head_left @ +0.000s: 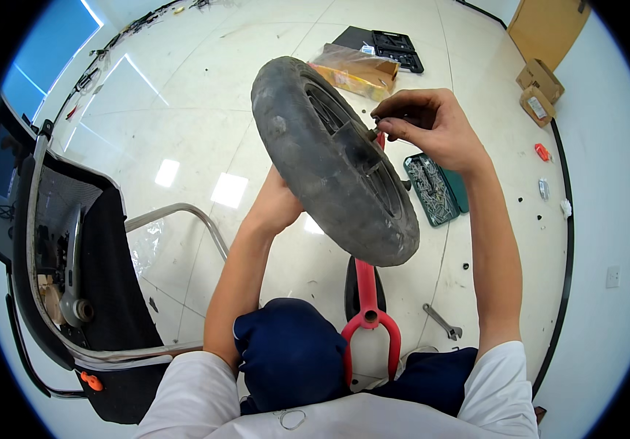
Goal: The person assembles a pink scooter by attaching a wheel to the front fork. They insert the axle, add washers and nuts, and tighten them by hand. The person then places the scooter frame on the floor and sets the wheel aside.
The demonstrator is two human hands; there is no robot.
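A small wheel with a worn black tyre [322, 172] is raised and tilted in front of me. My left hand [283, 199] grips it from the left and beneath; the tyre hides its fingers. At the hub, my right hand [435, 130] pinches a small dark piece [376, 120], too small to name, beside the end of the axle [373, 134]. Below the wheel a red forked frame [367, 289] stands between my knees, with a bit of red also showing behind the hub.
An open green case of screws [432, 192] lies beyond the wheel, right of centre. An adjustable wrench [443, 322] rests on the floor near my right knee. Farther off are an orange box [355, 77] and a black tool case [397, 50]. A black chair [121, 293] stands at left.
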